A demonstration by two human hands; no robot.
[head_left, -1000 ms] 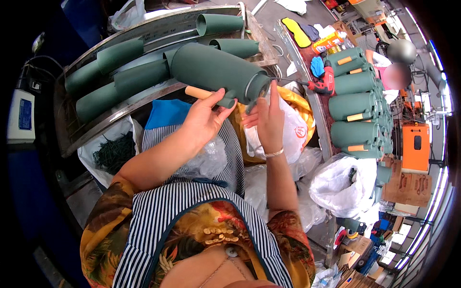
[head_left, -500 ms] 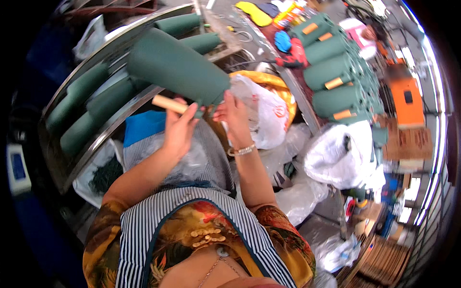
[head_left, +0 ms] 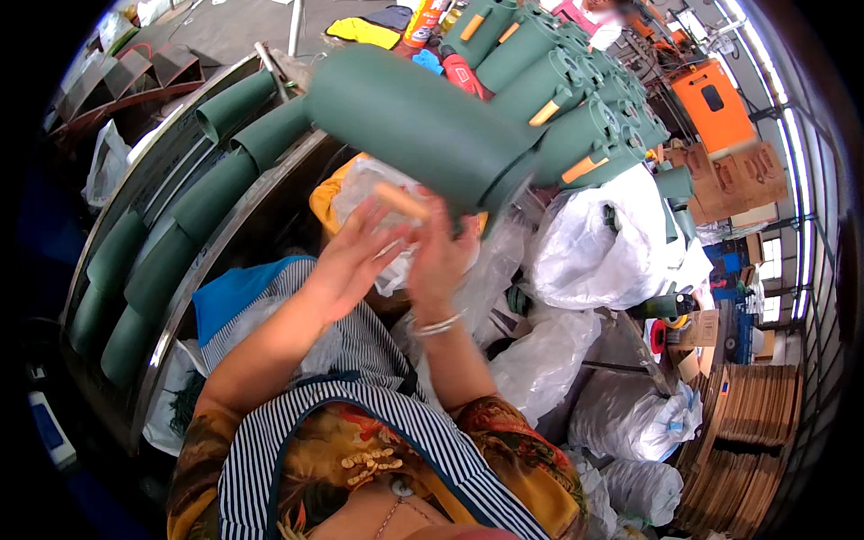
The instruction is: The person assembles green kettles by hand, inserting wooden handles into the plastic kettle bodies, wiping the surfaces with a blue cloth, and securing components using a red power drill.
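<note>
A large dark green tapered cylinder point(head_left: 418, 126) is held up in front of me, its narrower end toward the right. A short tan wooden-looking handle point(head_left: 400, 201) sticks out below it. My right hand point(head_left: 439, 261) is closed around the near side of the cylinder beside this handle; its exact grip is partly hidden and blurred. My left hand point(head_left: 346, 265) is just to the left, fingers stretched out and apart, close to the right hand and under the handle. It holds nothing that I can see.
Several green tubes point(head_left: 216, 198) lie in a metal-edged trough at left. Finished-looking green cylinders with tan handles point(head_left: 576, 135) stack at far right, near a red tool point(head_left: 463, 74). White sacks point(head_left: 594, 247), clear plastic bags point(head_left: 549, 360) and flattened cardboard point(head_left: 756, 405) lie at right.
The green cylinder has moved right toward the stacked ones, as my view turned. My left hand has let go of the handle area and opened; my right hand has closed at the cylinder.
</note>
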